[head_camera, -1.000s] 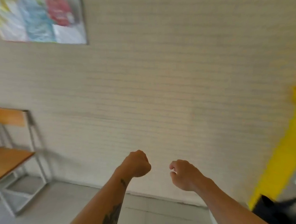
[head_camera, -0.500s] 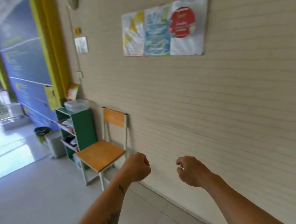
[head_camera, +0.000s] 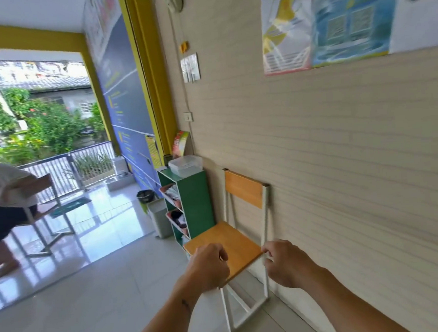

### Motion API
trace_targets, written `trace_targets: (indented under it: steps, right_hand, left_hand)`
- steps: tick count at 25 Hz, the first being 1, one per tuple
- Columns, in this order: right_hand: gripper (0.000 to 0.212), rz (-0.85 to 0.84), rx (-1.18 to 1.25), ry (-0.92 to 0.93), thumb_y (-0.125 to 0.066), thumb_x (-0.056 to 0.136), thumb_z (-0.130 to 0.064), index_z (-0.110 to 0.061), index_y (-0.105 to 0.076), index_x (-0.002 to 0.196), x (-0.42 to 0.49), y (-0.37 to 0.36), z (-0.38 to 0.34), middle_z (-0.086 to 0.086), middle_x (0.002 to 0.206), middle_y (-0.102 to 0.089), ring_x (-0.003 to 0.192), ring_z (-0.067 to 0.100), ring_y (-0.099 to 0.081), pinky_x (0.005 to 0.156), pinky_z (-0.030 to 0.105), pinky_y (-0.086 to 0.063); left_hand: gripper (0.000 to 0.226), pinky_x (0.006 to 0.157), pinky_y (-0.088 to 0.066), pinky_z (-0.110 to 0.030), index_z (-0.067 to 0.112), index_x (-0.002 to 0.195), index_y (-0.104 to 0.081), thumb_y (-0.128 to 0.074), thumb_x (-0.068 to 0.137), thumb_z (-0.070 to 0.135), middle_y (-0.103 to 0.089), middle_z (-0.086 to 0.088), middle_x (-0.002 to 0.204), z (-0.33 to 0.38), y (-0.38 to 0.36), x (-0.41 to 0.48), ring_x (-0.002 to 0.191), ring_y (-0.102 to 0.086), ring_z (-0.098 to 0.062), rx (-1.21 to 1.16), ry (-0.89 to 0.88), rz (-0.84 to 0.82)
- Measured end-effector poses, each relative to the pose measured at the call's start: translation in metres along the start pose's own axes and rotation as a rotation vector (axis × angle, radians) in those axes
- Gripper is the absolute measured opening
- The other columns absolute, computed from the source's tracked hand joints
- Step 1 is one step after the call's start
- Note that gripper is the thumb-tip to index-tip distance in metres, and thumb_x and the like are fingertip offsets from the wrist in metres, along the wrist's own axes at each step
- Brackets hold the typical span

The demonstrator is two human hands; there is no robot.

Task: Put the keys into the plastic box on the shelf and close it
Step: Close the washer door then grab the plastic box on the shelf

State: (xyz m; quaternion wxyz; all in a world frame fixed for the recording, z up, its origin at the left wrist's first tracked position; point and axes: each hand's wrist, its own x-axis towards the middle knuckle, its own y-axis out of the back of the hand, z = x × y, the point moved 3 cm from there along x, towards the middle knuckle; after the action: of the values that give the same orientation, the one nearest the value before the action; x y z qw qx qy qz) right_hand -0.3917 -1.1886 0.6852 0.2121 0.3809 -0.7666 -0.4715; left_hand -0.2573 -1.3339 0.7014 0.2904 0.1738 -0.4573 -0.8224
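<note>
A clear plastic box (head_camera: pixel 185 165) with its lid on stands on top of a green shelf unit (head_camera: pixel 195 201) against the wall, well ahead of me. My left hand (head_camera: pixel 207 267) is raised in front of me, curled into a fist. My right hand (head_camera: pixel 284 262) is beside it, fingers curled in with thumb against forefinger. Both hands are far short of the box. No keys are visible; whether a fist hides them cannot be told.
A wooden chair with a white frame (head_camera: pixel 233 242) stands by the wall between me and the shelf. A grey bin (head_camera: pixel 159 218) and a black bin (head_camera: pixel 145 196) sit left of the shelf. A person (head_camera: pixel 5 196) sits at far left near a table.
The view has swung left along the wall, bringing the shelf, box and chair closer and more central. Both hands stay curled in front of me.
</note>
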Motion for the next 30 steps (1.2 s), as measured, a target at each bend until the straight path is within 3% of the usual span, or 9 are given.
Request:
trace_targets:
  steps: [5, 8, 11, 17, 21, 30]
  right_hand:
    - [0.046, -0.023, -0.065, 0.110, -0.044, 0.094, -0.035, -0.020, -0.053, 0.136, 0.150, 0.012, -0.038, 0.001, 0.136, -0.057, 0.120, 0.020, -0.055, 0.099, 0.036, -0.046]
    - [0.046, -0.044, -0.113, 0.174, -0.044, 0.093, -0.034, -0.019, -0.054, 0.135, 0.230, 0.002, -0.076, 0.002, 0.136, -0.057, 0.119, 0.020, -0.056, 0.097, 0.035, -0.047]
    - [0.045, -0.040, -0.131, 0.232, -0.044, 0.094, -0.033, -0.018, -0.054, 0.135, 0.307, -0.016, -0.124, 0.002, 0.134, -0.058, 0.116, 0.020, -0.058, 0.094, 0.035, -0.048]
    - [0.045, -0.029, -0.134, 0.209, -0.046, 0.093, -0.029, -0.016, -0.055, 0.134, 0.438, -0.064, -0.212, 0.002, 0.134, -0.056, 0.119, 0.020, -0.055, 0.098, 0.033, -0.045]
    - [0.038, -0.025, -0.123, 0.192, -0.043, 0.089, -0.028, -0.016, -0.060, 0.121, 0.530, -0.078, -0.274, 0.004, 0.125, -0.060, 0.114, 0.022, -0.057, 0.097, 0.036, -0.047]
    - [0.038, 0.002, -0.113, 0.176, -0.042, 0.089, -0.025, -0.013, -0.058, 0.121, 0.747, -0.101, -0.318, 0.008, 0.129, -0.059, 0.117, 0.026, -0.056, 0.097, 0.039, -0.046]
  left_hand:
    - [0.019, 0.074, -0.059, -0.035, 0.029, 0.079, -0.061, -0.046, 0.076, 0.018, -0.061, 0.003, 0.090, -0.039, 0.048, 0.108, 0.080, -0.060, -0.016, -0.017, 0.081, 0.094]
    - [0.020, 0.069, -0.057, -0.033, 0.023, 0.081, -0.063, -0.047, 0.077, 0.011, -0.061, 0.001, 0.087, -0.079, 0.081, 0.159, 0.078, -0.059, -0.017, -0.018, 0.140, 0.137]
    - [0.023, 0.074, -0.058, -0.038, 0.013, 0.088, -0.068, -0.047, 0.080, 0.008, -0.065, -0.005, 0.090, -0.132, 0.119, 0.215, 0.082, -0.063, -0.023, 0.006, 0.175, 0.187]
    - [0.030, 0.082, -0.056, -0.036, 0.017, 0.099, -0.068, -0.046, 0.081, 0.011, -0.064, -0.007, 0.102, -0.239, 0.185, 0.316, 0.093, -0.062, -0.026, 0.038, 0.152, 0.182]
    - [0.034, 0.081, -0.055, -0.033, 0.022, 0.101, -0.069, -0.045, 0.080, 0.011, -0.061, -0.001, 0.099, -0.298, 0.242, 0.398, 0.094, -0.062, -0.023, 0.035, 0.111, 0.210]
    - [0.033, 0.081, -0.053, -0.031, 0.020, 0.099, -0.071, -0.045, 0.080, 0.011, -0.069, -0.003, 0.105, -0.373, 0.280, 0.607, 0.097, -0.062, -0.023, 0.042, 0.046, 0.228]
